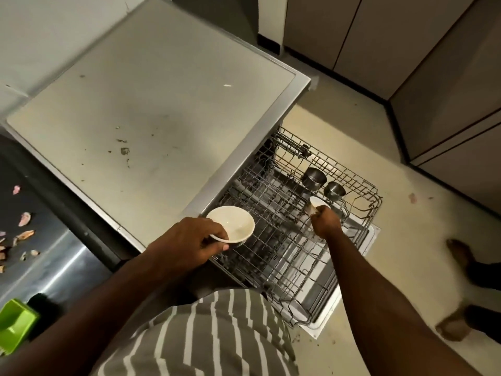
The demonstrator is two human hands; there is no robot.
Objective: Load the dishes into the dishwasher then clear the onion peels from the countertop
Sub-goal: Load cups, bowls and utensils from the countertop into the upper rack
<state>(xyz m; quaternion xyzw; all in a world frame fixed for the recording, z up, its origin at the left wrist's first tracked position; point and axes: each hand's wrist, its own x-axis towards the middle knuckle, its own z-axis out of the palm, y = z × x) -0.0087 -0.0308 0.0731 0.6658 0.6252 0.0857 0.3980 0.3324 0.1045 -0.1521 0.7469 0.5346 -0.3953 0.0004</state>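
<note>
Left hand [189, 244] is gripping a white bowl [231, 227] by its near rim, fingers curled round it, holding it over the near-left corner of the pulled-out dishwasher rack [292, 240]. Right hand [325, 222] is pinching a smaller white bowl [320, 203], tilted, down at the rack just beside two steel cups [314, 179] that are already sitting in the far part of the rack.

I'm reading this as mid-loading: two cups in, small bowl being placed, big bowl waiting its turn. Most of the rack is looking unfilled. Can't tell whether more dishes are waiting off-frame.

Second half isn't started: onion peels [24, 234] are lying scattered on the dark steel desk [62, 256] at far left, well apart from both hands. One pinkish scrap [412, 198] is also lying on the floor [393, 253] right of the rack, possibly peel. Green container [15, 324] is sitting at the desk's near edge.
</note>
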